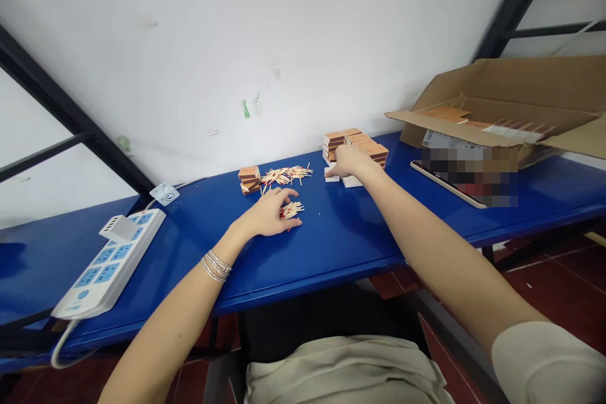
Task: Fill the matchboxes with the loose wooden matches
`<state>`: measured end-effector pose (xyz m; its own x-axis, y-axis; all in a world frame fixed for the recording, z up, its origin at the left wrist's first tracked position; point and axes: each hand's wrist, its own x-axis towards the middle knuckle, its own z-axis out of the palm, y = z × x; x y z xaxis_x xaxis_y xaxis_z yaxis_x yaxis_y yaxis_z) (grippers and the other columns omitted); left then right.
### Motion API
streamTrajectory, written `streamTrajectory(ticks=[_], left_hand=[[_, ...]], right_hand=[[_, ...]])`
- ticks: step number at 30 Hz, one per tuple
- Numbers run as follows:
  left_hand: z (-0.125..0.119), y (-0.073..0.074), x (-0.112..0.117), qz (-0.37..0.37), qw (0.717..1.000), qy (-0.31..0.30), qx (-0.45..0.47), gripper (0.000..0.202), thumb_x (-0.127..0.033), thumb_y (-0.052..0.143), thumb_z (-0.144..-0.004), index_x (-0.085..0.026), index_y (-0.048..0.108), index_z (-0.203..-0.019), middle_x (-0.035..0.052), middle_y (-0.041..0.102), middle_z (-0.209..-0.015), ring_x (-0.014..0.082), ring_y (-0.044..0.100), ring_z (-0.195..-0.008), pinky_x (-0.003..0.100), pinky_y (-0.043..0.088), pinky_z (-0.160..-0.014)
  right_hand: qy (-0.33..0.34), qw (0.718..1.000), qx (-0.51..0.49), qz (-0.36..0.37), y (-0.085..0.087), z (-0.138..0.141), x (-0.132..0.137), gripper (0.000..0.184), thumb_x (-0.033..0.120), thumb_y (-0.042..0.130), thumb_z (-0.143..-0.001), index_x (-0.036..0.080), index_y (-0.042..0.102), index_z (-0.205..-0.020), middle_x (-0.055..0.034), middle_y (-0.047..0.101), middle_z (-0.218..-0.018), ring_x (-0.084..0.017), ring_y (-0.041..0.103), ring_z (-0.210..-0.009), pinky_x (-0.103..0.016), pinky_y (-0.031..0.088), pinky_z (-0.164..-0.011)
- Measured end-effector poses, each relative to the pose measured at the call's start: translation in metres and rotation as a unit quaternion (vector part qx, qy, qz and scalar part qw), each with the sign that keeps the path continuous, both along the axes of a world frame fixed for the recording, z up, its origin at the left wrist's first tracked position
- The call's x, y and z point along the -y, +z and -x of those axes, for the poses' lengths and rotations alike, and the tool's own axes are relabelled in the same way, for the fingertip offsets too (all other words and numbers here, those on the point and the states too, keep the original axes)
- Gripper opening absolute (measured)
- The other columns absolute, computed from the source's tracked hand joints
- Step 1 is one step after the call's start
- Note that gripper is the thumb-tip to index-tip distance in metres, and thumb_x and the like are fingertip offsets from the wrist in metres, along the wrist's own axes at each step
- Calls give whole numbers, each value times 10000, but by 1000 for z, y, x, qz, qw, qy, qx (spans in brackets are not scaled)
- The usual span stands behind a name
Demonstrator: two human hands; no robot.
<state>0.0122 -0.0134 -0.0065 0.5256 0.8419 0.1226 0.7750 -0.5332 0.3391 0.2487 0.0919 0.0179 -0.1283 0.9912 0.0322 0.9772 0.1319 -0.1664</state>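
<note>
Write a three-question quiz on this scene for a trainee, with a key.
1. Which hand is nearest the small bunch of matches?
2. True or false: the power strip lies on the blue table.
3. What open container sits at the right end of the table?

Key:
1. Left hand
2. True
3. Cardboard box
</note>
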Motion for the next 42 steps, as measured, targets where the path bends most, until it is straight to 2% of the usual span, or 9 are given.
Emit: streamTrajectory(ticks=[4, 7, 12, 16, 19, 30, 33, 38, 42], left_hand=[[11, -2, -9, 16, 999, -14, 32, 556, -439, 702, -749, -180, 556, -1219, 79, 619, -1011, 198, 576, -855, 368, 483, -808], [14, -2, -12, 25, 999, -15, 44, 511, -430, 701, -752, -175, 584, -1179, 65, 635, -977, 173, 571, -797, 339, 486, -763], [14, 1, -12, 33, 998, -21, 54, 460, -389, 699, -757, -191, 605, -1161, 44, 646, -940, 152, 570, -752, 310, 483, -715], [13, 3, -10, 41, 997, -17, 57, 438, -362, 695, -760, -186, 612, -1153, 35, 652, -906, 147, 575, -730, 303, 482, -696], [12, 3, -9, 40, 998, -14, 56, 423, -347, 695, -759, -184, 617, -1141, 34, 655, -890, 149, 583, -729, 299, 481, -691], [10, 4, -10, 35, 998, -24, 51, 381, -380, 679, -779, -179, 638, -1100, 24, 658, -864, 137, 571, -692, 272, 452, -656], [10, 4, -10, 36, 998, -23, 55, 370, -367, 678, -778, -177, 637, -1094, 20, 658, -860, 134, 567, -685, 272, 452, -654], [10, 4, -9, 36, 997, -16, 59, 390, -367, 686, -765, -177, 631, -1102, 25, 667, -857, 139, 565, -672, 275, 444, -631], [10, 4, -10, 33, 998, -19, 58, 369, -380, 673, -774, -188, 638, -1087, 19, 670, -840, 141, 568, -670, 276, 444, -631]], right_hand=[[8, 1000, -17, -4, 2, -1, 0, 491, 401, 788, -652, 97, 690, -1025, -178, 693, -1024, -315, 633, -993, -384, 514, -791], [54, 996, -73, -17, 8, -5, 2, 528, 428, 785, -647, 138, 687, -1077, -140, 692, -1082, -283, 636, -992, -366, 514, -804], [183, 960, -197, 82, 22, -10, 12, 622, 490, 735, -694, 203, 629, -1235, -90, 699, -1112, -205, 670, -865, -304, 524, -733], [275, 940, -137, 147, 21, -4, 19, 700, 389, 808, -602, 214, 628, -1255, -76, 699, -1143, -201, 670, -890, -269, 509, -733], [340, 907, -91, 230, 16, 6, 21, 760, 342, 828, -534, 194, 626, -1252, -62, 715, -1097, -199, 671, -889, -266, 504, -734], [436, 833, -100, 325, 8, 27, 34, 881, 389, 858, -447, 150, 593, -1252, -75, 701, -1068, -173, 655, -878, -246, 494, -721], [420, 846, -123, 304, 7, 27, 33, 804, 414, 857, -465, 154, 618, -1188, -75, 708, -1051, -175, 660, -878, -248, 493, -724], [352, 912, -150, 149, 0, 35, 32, 521, 454, 809, -570, 149, 686, -974, -63, 729, -939, -171, 661, -796, -242, 471, -672], [359, 913, -127, 144, -8, 44, 33, 466, 474, 802, -574, 159, 712, -905, -49, 741, -871, -181, 667, -793, -241, 464, -659]])
